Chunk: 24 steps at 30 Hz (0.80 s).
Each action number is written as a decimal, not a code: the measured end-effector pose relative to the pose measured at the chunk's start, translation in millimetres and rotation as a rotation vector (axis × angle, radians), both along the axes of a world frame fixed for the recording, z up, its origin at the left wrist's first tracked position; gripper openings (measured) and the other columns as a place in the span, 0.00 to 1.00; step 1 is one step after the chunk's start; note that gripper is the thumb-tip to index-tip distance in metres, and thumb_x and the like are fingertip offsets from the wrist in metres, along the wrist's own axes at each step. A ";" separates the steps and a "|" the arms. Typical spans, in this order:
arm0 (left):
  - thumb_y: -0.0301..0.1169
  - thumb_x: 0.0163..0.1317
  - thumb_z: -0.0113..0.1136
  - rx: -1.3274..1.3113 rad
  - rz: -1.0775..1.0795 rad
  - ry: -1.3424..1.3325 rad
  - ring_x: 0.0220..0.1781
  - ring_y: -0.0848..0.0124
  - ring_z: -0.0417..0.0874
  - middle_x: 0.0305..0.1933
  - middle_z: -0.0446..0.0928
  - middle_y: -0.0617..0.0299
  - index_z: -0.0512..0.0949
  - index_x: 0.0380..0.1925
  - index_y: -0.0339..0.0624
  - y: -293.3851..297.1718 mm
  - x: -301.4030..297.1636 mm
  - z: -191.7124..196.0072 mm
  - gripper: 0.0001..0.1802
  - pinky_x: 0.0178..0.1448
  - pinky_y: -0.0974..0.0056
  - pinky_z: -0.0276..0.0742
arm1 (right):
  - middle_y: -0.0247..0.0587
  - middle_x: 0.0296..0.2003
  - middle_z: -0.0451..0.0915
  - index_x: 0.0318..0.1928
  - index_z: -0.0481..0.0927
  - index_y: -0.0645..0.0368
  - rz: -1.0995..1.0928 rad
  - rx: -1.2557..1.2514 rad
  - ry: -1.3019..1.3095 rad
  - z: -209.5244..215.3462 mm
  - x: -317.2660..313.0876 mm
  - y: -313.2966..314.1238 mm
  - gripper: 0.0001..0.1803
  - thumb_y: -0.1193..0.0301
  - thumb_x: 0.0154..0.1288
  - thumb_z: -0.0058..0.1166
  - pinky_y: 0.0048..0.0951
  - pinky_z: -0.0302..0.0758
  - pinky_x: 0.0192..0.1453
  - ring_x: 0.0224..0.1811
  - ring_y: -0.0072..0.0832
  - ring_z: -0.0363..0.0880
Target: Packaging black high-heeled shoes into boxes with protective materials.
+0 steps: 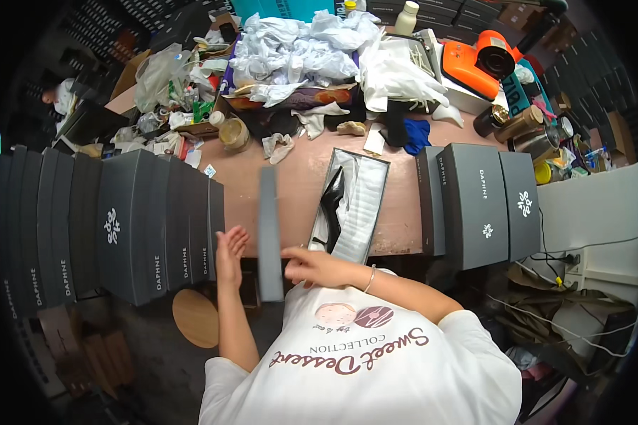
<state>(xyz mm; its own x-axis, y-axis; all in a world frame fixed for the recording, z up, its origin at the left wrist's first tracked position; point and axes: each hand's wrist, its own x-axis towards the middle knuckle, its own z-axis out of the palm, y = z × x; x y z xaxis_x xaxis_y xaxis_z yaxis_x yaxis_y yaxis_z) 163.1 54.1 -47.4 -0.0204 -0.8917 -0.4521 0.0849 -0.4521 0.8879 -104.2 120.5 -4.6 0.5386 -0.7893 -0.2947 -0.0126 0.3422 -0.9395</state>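
A narrow grey panel, seemingly a shoebox lid [270, 234] seen edge-on, stands upright between my hands over the table's near edge. To its left my left hand [231, 249] is open, fingers stretched and a gap between it and the panel. My right hand [309, 268] is on the other side, index finger pointing at the panel and seeming to touch it, the other fingers partly curled around nothing visible. Just beyond my right hand lies an open shoebox [380, 205]. Inside it are a black high-heeled shoe [331, 205] and white tissue paper [361, 212].
Rows of closed grey shoeboxes stand at left [135, 227] and right [475, 205]. At the back are a box of crumpled tissue [298, 57], an orange device [475, 67] and a jar [234, 134]. A round wooden stool [196, 318] sits below the table's left side.
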 end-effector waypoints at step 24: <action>0.31 0.59 0.53 -0.121 -1.087 -0.630 0.64 0.39 0.67 0.62 0.62 0.25 0.46 0.68 0.26 -25.9 -113.8 -34.3 0.41 0.67 0.51 0.63 | 0.63 0.37 0.80 0.61 0.66 0.68 -0.403 -0.243 0.747 -90.7 -4.8 1.5 0.31 0.72 0.58 0.58 0.39 0.76 0.44 0.40 0.52 0.80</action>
<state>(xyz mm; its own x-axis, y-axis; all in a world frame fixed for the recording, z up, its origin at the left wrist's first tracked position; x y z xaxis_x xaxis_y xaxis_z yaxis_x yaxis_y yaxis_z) 49.3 28.1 -81.7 -0.5786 -0.5857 -0.5675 -0.7311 0.0641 0.6793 -109.0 121.9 -95.3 -0.0601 -0.9644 -0.2575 -0.5739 0.2445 -0.7816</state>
